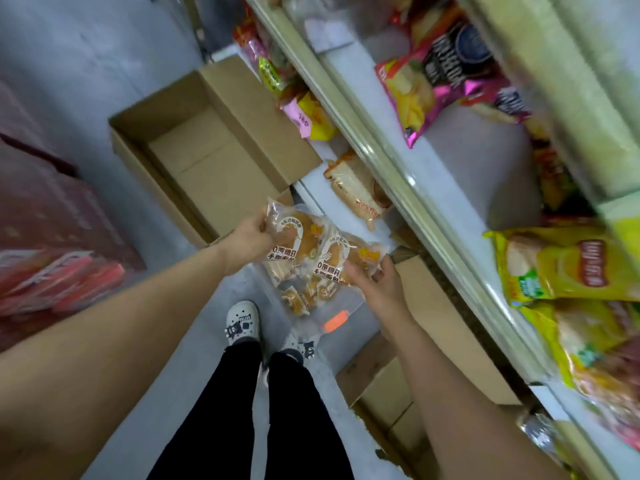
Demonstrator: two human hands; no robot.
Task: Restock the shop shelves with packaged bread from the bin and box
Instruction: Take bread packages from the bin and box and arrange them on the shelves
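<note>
My left hand [254,237] grips a clear bread pack [294,237] with brown print. Beside it my right hand [375,280] grips a second bread pack [341,261] of the same kind. Both packs hang above a clear plastic bin [341,308] on the floor, which holds more wrapped bread [304,294]. An open cardboard box [207,150] stands on the floor to the upper left, its inside bare. The shop shelves [391,161] run along the right, with a bagged bread loaf [356,190] on the lower level.
Yellow and pink snack bags [561,268] lie on the upper shelves. Flat cardboard boxes [433,341] sit under the shelf on the right. A red carton [52,220] and pink packs stand at the left. My feet in white clogs [242,320] stand by the bin.
</note>
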